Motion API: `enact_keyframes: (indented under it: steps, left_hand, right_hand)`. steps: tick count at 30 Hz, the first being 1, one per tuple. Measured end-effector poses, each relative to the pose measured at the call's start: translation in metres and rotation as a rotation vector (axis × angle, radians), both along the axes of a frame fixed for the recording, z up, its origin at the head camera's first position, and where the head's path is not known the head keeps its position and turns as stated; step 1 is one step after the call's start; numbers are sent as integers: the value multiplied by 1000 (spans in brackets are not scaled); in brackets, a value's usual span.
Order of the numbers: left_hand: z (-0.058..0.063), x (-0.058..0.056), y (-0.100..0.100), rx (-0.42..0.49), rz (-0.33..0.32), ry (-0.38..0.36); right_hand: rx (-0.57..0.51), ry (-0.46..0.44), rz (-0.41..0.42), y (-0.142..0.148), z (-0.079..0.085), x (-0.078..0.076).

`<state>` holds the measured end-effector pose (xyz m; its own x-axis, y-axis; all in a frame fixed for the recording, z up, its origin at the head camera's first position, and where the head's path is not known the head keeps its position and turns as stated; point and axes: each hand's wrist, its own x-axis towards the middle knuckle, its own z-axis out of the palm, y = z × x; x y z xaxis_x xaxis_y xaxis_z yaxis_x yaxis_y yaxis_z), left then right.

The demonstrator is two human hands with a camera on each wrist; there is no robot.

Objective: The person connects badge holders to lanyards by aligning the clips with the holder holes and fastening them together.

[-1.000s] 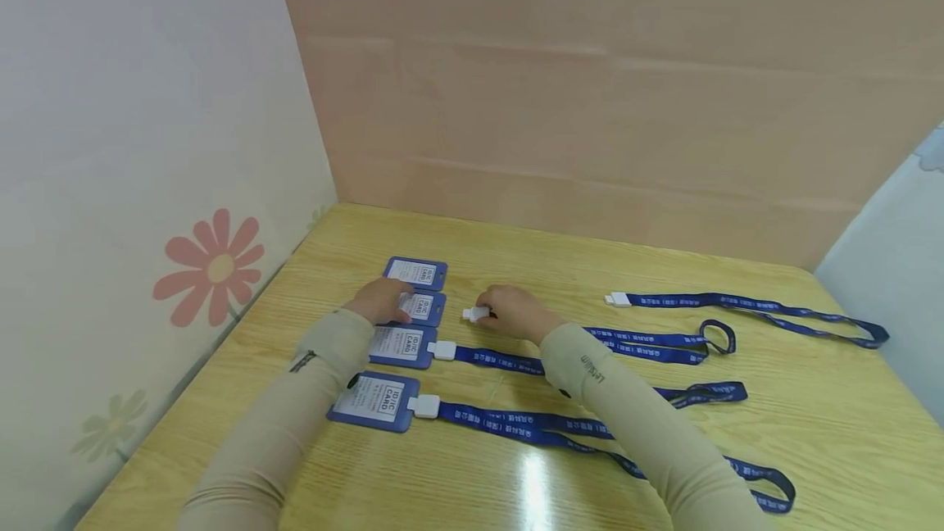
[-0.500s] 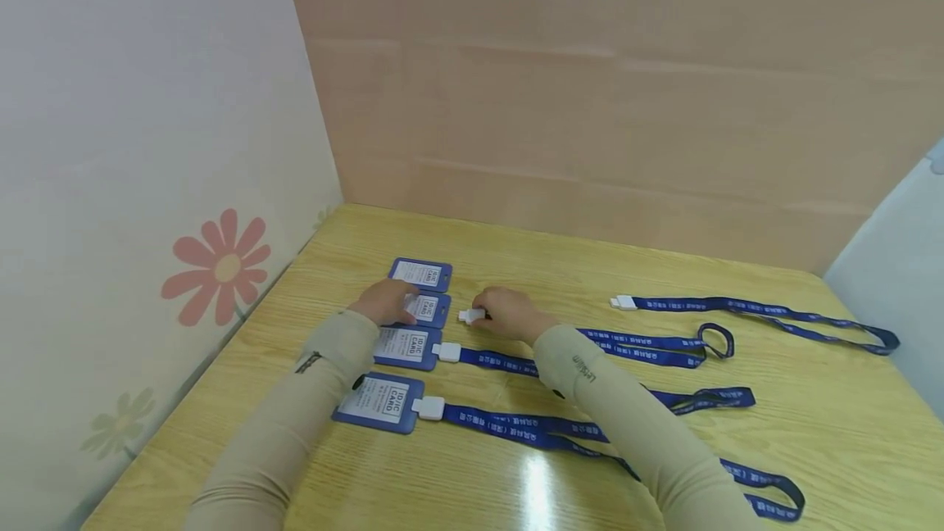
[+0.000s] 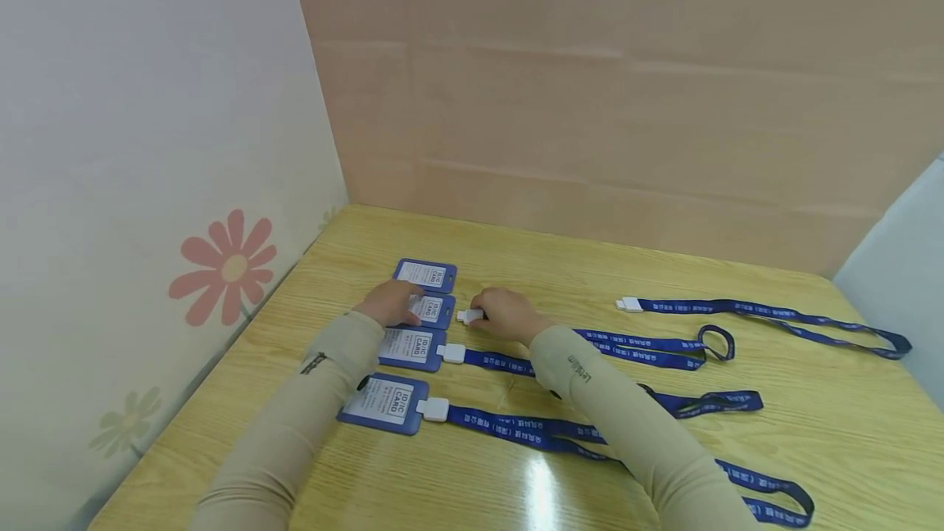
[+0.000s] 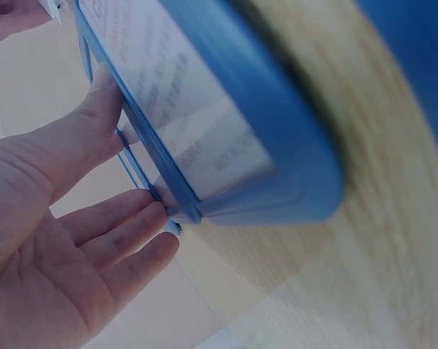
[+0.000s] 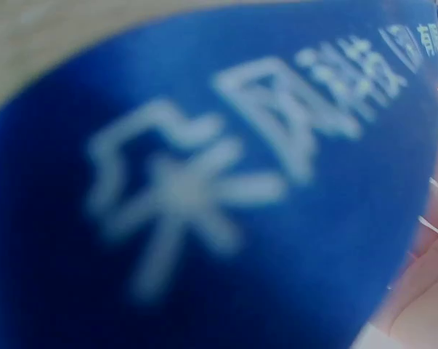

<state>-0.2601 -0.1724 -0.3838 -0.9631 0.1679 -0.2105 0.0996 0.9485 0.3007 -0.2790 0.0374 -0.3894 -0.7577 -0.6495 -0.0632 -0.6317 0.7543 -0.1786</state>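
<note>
While the left hand point(image 3: 389, 304) holds the blue plastic card holder point(image 3: 437, 311), second from the back, in a thumb-and-finger grip, uneven pushing could skew it; just beside, a white plastic clip point(image 3: 469, 316) sits pinched by the right hand point(image 3: 507, 316), its blue ribbon lanyard point(image 3: 671, 343) liable to drag it askew; a pale flowered wall point(image 3: 147, 146) bounds the wood-patterned counter point(image 3: 546, 265) leftward, with room behind the right hand

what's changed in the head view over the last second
The right hand has moved slightly left, bringing the white clip it pinches closer to the slotted end of the second-farthest card holder. Nothing was newly taken hold of or let go. The left hand stays on that holder; the other card holders and lanyards lie as before, their slight rightward drift apparently just the camera turning.
</note>
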Motion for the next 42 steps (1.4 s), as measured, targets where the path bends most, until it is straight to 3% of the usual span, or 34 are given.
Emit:
enact_keyframes:
  steps: [30,42]
  left_hand:
    - [0,0,1,-13,14,-6]
    - [1,-2,0,49,38,-53]
  right_hand:
    - [37,-11,-56,-17,0,0]
    - [24,-41,-82,-22,-5,-5]
